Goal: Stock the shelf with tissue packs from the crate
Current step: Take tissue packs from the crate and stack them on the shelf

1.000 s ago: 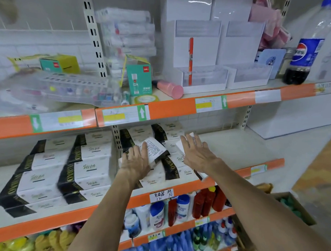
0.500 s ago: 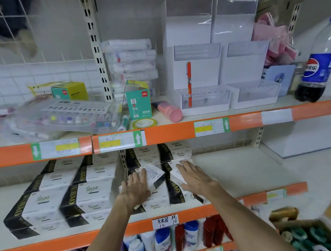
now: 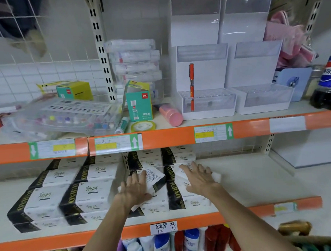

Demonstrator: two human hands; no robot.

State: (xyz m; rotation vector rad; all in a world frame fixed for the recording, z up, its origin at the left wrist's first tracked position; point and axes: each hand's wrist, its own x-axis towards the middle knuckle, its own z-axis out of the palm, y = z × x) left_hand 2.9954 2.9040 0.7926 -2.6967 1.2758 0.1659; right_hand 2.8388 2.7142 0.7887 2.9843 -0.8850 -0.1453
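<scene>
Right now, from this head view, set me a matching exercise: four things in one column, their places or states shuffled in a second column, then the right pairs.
Column A
1. orange pen
2. pink cylinder
3. cola bottle
4. left hand

Column B
a. at the far right end of the upper shelf
b. pressing flat on a tilted tissue pack
c. standing upright in a white display box
d. lying on its side next to the tape roll

Pairs: 1-c, 2-d, 3-a, 4-b
</scene>
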